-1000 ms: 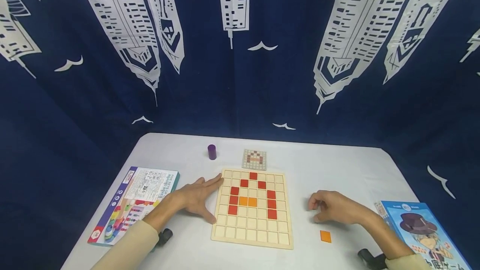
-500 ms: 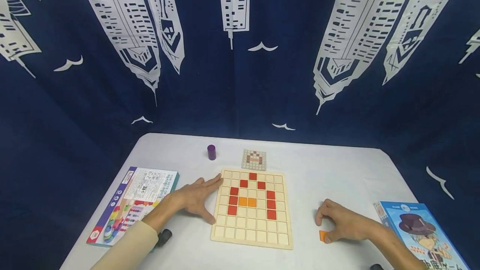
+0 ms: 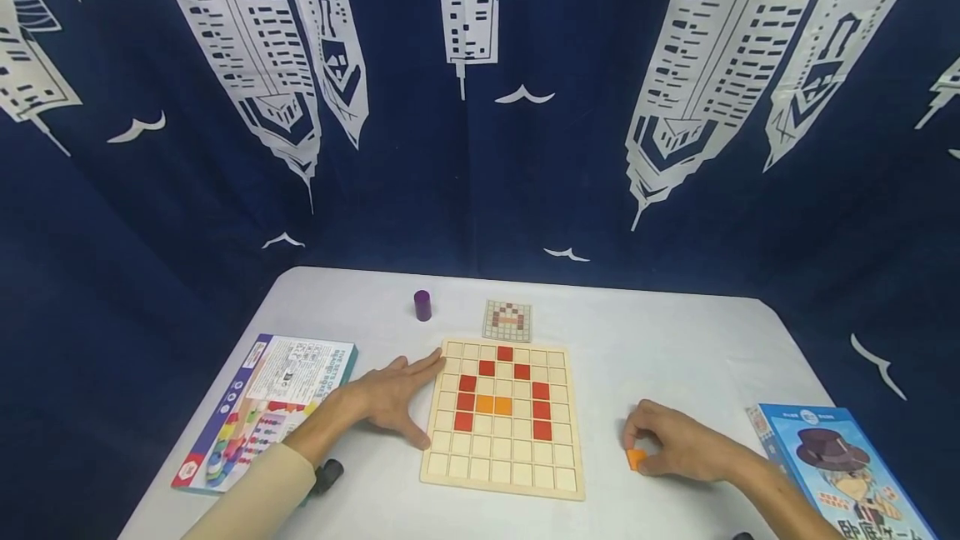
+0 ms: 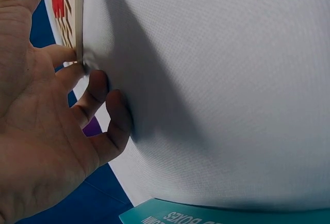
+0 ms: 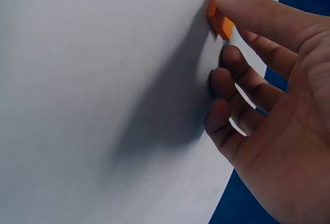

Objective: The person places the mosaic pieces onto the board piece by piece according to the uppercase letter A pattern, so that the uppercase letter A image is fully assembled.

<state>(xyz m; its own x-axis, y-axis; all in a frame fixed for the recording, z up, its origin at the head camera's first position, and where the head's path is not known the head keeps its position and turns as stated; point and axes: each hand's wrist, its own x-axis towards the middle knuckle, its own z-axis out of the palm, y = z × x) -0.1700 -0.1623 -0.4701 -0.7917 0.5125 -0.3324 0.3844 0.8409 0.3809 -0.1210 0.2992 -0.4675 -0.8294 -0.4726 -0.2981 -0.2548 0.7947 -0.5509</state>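
Observation:
Right of the board, my right hand (image 3: 678, 440) pinches an orange square tile (image 3: 636, 458) between thumb and fingers. In the right wrist view the tile (image 5: 220, 15) stands tilted on edge under the thumb, close over the white table. My left hand (image 3: 396, 401) is spread at the left edge of the wooden grid board (image 3: 502, 473), fingertips and thumb right at its rim. Red tiles (image 3: 541, 409) in several cells form an arch shape on the board, with two orange tiles (image 3: 493, 405) side by side between its legs.
Behind the board lies a small pattern card (image 3: 507, 321), with a purple cylinder (image 3: 422, 305) to its left. A boxed game (image 3: 266, 407) lies at the left under the left forearm; a blue box (image 3: 843, 465) lies at the right beside the right forearm.
My right hand has come down toward the orange tile on the table, taken hold of it and shifted it slightly left and away from me. The left hand has stayed at the board.

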